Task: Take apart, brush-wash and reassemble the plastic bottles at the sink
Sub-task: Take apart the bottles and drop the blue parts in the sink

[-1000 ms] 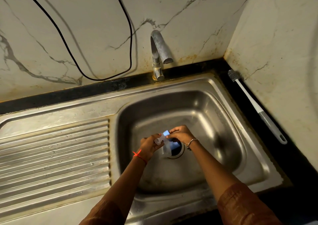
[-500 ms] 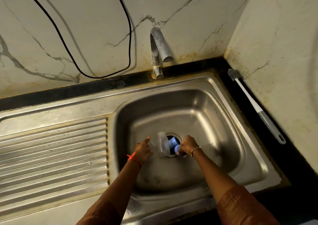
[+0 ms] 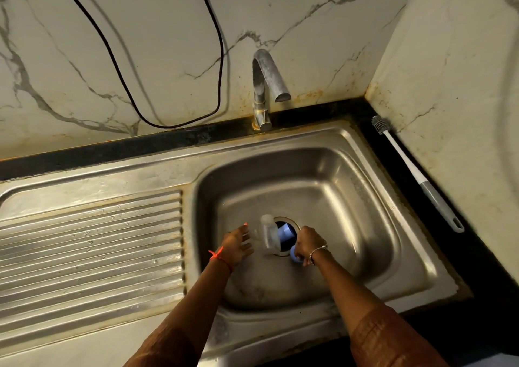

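The clear plastic bottle stands in the sink between the two hands, at the near-left edge of the drain. It is just right of the left hand and just left of the right hand. The left hand's fingers are spread and fairly straight, their tips reaching toward the bottle's side; blur hides whether they touch it. The right hand is curled, knuckles up, gripping a blue cap that shows below its fingers, close to the bottle's base. A pale blue patch shows in the drain, beyond the right hand's fingers; what it is cannot be told.

A red thread circles the left wrist and a beaded bracelet the right. Left of the left hand runs the ribbed draining board. Well right of the right hand, a long-handled brush lies on the dark desk along the wall. Beyond both hands the tap rises behind the sink, with a black cable looping on the marble wall to its left.
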